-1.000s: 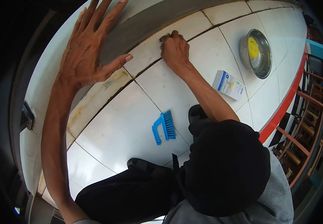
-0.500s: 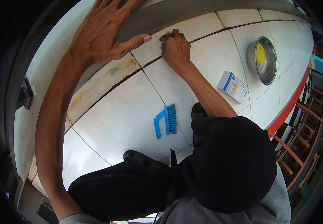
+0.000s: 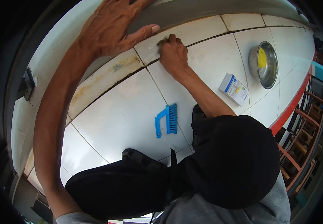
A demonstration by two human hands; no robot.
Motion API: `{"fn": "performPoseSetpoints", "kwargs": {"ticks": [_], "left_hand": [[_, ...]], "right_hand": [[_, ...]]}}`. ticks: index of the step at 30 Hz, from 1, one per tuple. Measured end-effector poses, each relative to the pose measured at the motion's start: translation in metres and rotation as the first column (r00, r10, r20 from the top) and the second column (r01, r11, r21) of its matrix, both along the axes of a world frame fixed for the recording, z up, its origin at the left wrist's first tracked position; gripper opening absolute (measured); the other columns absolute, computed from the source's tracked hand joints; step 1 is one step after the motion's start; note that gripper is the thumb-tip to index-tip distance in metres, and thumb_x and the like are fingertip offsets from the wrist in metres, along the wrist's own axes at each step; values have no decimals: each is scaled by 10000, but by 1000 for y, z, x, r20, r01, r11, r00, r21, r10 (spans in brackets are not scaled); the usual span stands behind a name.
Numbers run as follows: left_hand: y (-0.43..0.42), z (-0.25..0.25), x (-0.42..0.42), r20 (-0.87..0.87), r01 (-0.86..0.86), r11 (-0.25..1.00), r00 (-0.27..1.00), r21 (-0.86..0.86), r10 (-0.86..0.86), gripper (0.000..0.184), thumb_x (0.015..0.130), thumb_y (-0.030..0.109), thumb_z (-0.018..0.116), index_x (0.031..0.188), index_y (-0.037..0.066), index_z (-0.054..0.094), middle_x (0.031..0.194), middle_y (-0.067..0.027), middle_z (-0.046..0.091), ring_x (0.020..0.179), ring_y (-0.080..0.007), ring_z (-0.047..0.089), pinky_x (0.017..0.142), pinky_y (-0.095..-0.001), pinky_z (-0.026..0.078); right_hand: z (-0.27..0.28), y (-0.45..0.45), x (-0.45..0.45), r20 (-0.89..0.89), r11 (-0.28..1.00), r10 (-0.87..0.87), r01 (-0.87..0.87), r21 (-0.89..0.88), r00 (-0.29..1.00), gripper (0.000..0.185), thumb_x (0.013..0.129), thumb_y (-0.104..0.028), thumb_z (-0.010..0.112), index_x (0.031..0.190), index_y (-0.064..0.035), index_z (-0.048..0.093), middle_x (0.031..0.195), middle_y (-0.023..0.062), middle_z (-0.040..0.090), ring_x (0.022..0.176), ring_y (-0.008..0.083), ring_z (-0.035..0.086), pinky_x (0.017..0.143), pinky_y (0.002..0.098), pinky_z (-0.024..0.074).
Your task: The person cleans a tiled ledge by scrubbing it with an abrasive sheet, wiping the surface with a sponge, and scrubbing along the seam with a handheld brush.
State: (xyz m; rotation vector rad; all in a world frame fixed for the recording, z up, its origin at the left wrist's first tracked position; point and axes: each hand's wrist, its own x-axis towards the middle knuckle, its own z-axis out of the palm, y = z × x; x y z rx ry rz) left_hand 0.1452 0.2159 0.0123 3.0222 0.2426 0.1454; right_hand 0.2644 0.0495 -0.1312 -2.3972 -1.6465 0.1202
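My left hand [image 3: 111, 30] is spread against the grey wall face at the upper left, its thumb stretched to the right and fingertips cut off by the frame's top. My right hand [image 3: 173, 56] is closed around a small dark scouring pad [image 3: 162, 42], pressed on the raised border tile [image 3: 150, 46] by the wall. Below it, a blue brush [image 3: 167, 120] lies on the white floor tiles [image 3: 116, 115], bristles to the right. A white and blue box [image 3: 234, 89] lies right of my right forearm. Behind it stands a metal bowl [image 3: 268, 65] with something yellow [image 3: 262, 58] inside.
Brown stains [image 3: 80, 92] mark the border tiles at the left. A red edge strip [image 3: 290, 100] bounds the floor at the right, with wooden furniture [image 3: 303, 140] beyond. My black-clad knees [image 3: 236, 160] fill the lower middle. A dark metal fitting [image 3: 27, 84] sits on the left wall.
The view has shifted, so the bowl, box and border appear lower and further right. My right hand has stayed on the border tile with the pad. My left hand remains spread at the wall.
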Motion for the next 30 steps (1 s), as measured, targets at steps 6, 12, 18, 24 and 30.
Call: {"fn": "performPoseSetpoints", "kwargs": {"ticks": [6,12,18,24,30], "left_hand": [[2,-9,2,58,9,999,998,33,-11,833,886,589,440,1528,102,224,1585,-239,133,1472,-428,64,1190,-586,144],[3,-6,2,38,11,999,999,50,-13,851,866,595,457,1524,99,241,1587,-237,130,1471,-430,68,1194,-578,138],[2,-2,0,64,-1,1000,998,6,0,849,864,569,479,1527,98,234,1590,-240,123,1470,-433,76,1190,-582,147],[4,-6,3,53,11,1000,999,7,-11,844,872,596,446,1524,102,242,1586,-245,129,1471,-435,66,1186,-594,143],[4,-2,1,62,15,1000,998,17,-16,856,866,603,457,1529,110,234,1593,-237,110,1471,-434,63,1188,-588,135]], "right_hand": [[-7,-7,145,118,916,-395,400,-30,911,98,719,-24,685,797,24,718,895,265,630,750,380,672,619,433,555],[0,15,-33,-41,994,55,-59,-93,998,127,710,32,665,819,66,719,940,276,583,816,368,645,681,444,590],[-7,-2,84,60,971,-236,234,44,970,145,731,-8,658,855,29,725,972,261,602,860,378,632,639,462,554],[-11,12,72,32,976,-196,192,100,980,114,692,40,654,790,42,712,898,277,606,799,386,642,635,456,561],[-13,11,-14,18,980,106,-107,166,994,58,645,80,618,698,59,632,897,220,556,792,329,595,626,424,565]]}}
